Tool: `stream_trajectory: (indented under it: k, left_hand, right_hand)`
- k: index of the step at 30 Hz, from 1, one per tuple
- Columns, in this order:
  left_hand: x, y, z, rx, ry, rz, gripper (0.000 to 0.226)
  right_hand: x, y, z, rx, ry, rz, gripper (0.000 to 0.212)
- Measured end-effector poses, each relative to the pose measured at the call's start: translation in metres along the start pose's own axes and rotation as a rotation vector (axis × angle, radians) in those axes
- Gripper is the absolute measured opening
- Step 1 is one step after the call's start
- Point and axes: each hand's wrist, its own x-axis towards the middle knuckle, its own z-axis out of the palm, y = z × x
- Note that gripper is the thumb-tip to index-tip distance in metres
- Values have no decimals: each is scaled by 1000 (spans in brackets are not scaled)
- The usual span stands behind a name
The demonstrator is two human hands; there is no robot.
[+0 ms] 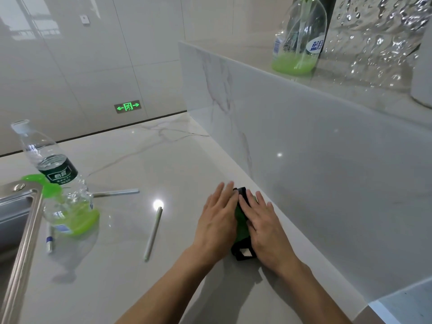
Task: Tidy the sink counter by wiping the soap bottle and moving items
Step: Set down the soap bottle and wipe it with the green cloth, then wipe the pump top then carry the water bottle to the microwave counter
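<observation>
Pressing flat on a folded green cloth (240,224) with black edging, both hands lay side by side on the counter (177,160), close to the foot of the marble backsplash (304,160). Left hand (218,220) had fingers extended and together, palm down, covering the cloth's left side. Right hand (264,228) was the same: fingers straight, splayed slightly, palm down on the right side. Neither hand was curled around anything; only a strip of cloth showed between them, plus a black corner at the near end.

Soap bottle (70,209), clear with a green pump and green liquid low in it, stood upright well to the left, next to the steel sink rim (25,230). A clear water bottle (50,160) with a dark green label stood just behind it, touching or nearly so, couldn't tell which. A pale pen (153,232) lay on the counter between soap bottle and hands. A marker (49,239) lay beside the soap bottle's base. A flat metal bar (115,192) lay behind the bottles. A second soap bottle (299,38) stood on the ledge above the backsplash.
</observation>
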Motion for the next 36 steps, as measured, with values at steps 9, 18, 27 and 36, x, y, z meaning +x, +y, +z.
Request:
stream_trajectory:
  k: [9, 18, 27, 36]
  left_hand:
    - [-6, -11, 15, 85, -203, 34, 63]
    - [-8, -3, 11, 30, -92, -24, 61]
    - [-15, 21, 17, 10, -161, -200, 70]
    - [-55, -21, -40, -81, 13, -296, 60]
  right_hand:
    - [4, 10, 10, -77, -141, 97, 62]
    - [8, 9, 10, -22, -129, 125, 61]
    - [33, 13, 0, 23, -181, 3, 62]
    - [64, -57, -19, -34, -124, 146, 63]
